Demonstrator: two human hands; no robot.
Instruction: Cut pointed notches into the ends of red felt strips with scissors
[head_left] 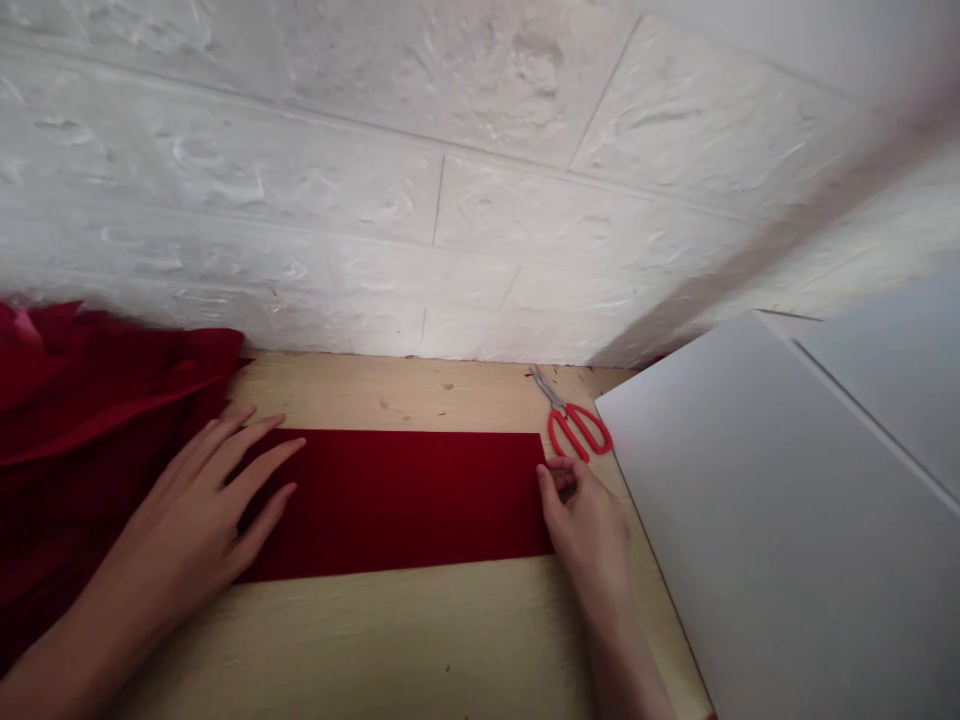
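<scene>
Reckon the clock from the middle of the smooth, deep-red, cloth-like strip (420, 505), with 12 o'clock toward the wall. That strip lies flat before you on the pale, wood-coloured tabletop (360, 640), its length running between 9 and 3.

At 9 o'clock, your left hand (199, 495) is open, palm down, fingers fanned over the strip's end and gripping nothing; the hand hides that end. At 3 o'clock, your right hand (589, 515) is partly curled, its thumb at the strip's short edge and its fingers bent inward. You cannot tell from this angle whether the edge is pinched between them.

The scissors with red looped handles and grey metal blades (559, 405) lie at 2 o'clock, just beyond the strip's corner, blade tips toward 11. A few tiny red scraps (529, 374) lie near those tips. Farther out at 3, past your right hand, stands a large, smooth, white box-like object (750, 500), just beside the handles. Between 9 and 10, a rumpled heap of dark-red, cloth-like sheets (97, 420) sits by your left hand. The white, brick-patterned wall (375, 130) rises at 12.
</scene>
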